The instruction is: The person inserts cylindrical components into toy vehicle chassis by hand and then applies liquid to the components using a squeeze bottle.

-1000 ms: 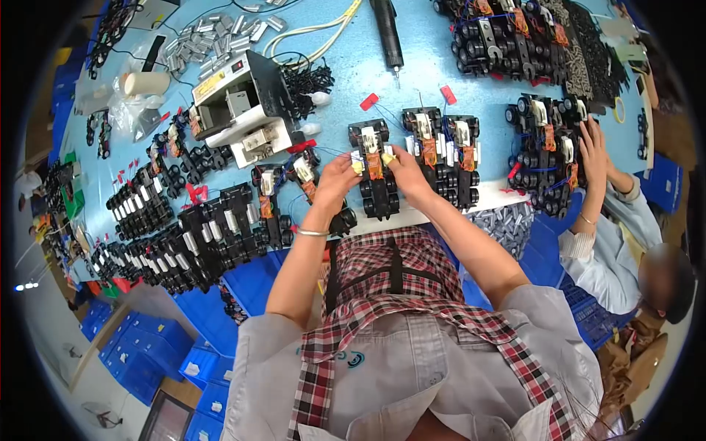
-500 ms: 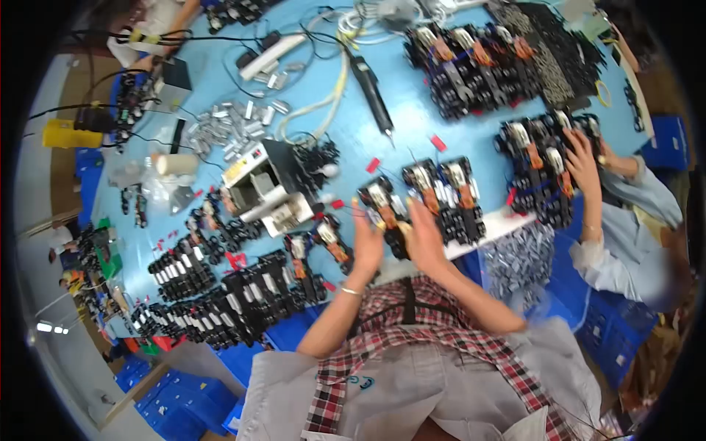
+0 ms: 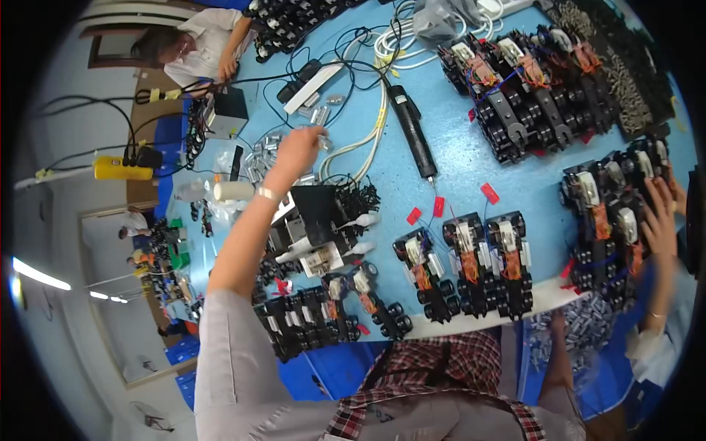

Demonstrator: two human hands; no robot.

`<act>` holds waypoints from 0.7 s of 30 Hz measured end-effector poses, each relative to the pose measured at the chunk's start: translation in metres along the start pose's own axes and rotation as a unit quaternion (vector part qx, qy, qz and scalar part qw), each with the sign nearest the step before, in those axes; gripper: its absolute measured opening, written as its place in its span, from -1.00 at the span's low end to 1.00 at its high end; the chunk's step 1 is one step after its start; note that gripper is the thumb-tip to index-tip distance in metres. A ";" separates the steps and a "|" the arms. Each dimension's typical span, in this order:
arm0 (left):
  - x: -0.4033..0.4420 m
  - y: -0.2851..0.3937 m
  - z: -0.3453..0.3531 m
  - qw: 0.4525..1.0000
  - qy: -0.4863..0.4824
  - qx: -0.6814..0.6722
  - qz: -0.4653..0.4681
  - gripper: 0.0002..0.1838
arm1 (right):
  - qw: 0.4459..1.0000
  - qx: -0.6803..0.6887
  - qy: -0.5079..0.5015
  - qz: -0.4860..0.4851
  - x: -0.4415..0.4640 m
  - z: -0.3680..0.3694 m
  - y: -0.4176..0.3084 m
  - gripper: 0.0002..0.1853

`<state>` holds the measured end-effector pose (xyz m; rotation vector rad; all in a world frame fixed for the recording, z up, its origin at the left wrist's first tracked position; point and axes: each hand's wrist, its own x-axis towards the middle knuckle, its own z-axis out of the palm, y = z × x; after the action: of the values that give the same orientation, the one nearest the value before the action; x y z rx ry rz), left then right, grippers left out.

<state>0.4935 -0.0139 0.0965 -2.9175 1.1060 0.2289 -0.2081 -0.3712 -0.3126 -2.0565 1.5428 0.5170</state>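
Observation:
My left hand (image 3: 298,152) is stretched out over the scattered small silver metal cylinders (image 3: 273,147). Its fingers are drawn together, and a silvery piece shows by the fingertips; whether they grip it is unclear. My right hand (image 3: 559,323) is down at the bin of small silvery parts (image 3: 581,331) by the table's front edge, its fingers hidden. In front of me stand three black wheeled toy chassis with orange-brown wired boards, among them a left one (image 3: 425,273), a middle one (image 3: 471,261) and a right one (image 3: 510,262), touched by neither hand.
A black electric screwdriver (image 3: 413,132) lies near several red tags (image 3: 490,193). A box-shaped device (image 3: 312,213) stands under my left forearm. More chassis (image 3: 522,95) fill the back right. A co-worker's hand (image 3: 660,220) rests on chassis at right; another person (image 3: 209,48) sits at the far left.
Both hands have left the left chassis, which now stands by itself. My left hand has gone far forward and left to the silver cylinders, my right hand down to the bin. The view has shifted.

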 end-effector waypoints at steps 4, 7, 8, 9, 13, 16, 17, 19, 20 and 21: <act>0.047 -0.063 0.052 0.945 -0.185 -0.069 -0.262 -0.80 | 0.999 0.031 -0.025 0.012 0.032 0.047 -0.037 -0.68; 0.053 -0.053 0.069 0.922 -0.225 -0.088 -0.303 -0.74 | 0.998 0.067 -0.012 0.015 0.021 0.058 -0.040 -0.70; 0.052 -0.049 0.068 0.915 -0.207 -0.159 -0.307 -0.73 | 0.996 0.086 -0.005 0.008 0.015 0.057 -0.038 -0.71; 0.049 -0.047 0.061 0.902 -0.186 -0.229 -0.315 -0.71 | 0.994 0.111 0.005 0.002 0.008 0.052 -0.039 -0.71; 0.021 -0.023 0.004 0.896 -0.068 -0.342 -0.274 -0.59 | 0.923 0.354 0.118 -0.097 -0.019 0.044 -0.050 -0.73; -0.066 0.035 -0.057 0.811 -0.017 -0.527 -0.255 -0.54 | 0.888 0.449 0.033 -0.097 -0.024 0.032 -0.025 -0.70; -0.106 0.047 -0.071 0.771 0.000 -0.583 -0.255 -0.50 | 0.914 0.391 -0.109 -0.004 -0.020 0.022 -0.003 -0.64; -0.195 0.076 -0.077 0.741 0.017 -0.610 -0.279 -0.50 | 0.897 0.402 -0.154 0.099 -0.069 -0.048 -0.032 -0.64; -0.231 0.102 -0.063 0.607 0.113 -0.674 -0.405 -0.51 | 0.897 0.406 -0.157 0.073 -0.093 -0.075 -0.041 -0.68; -0.267 0.115 -0.047 0.580 0.086 -0.692 -0.422 -0.71 | 0.897 0.410 -0.159 0.047 -0.114 -0.100 -0.054 -0.72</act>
<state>0.2262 0.0723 0.1857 -4.1362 -1.4054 1.2057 -0.1890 -0.3328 -0.1574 -1.1894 1.3403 0.1616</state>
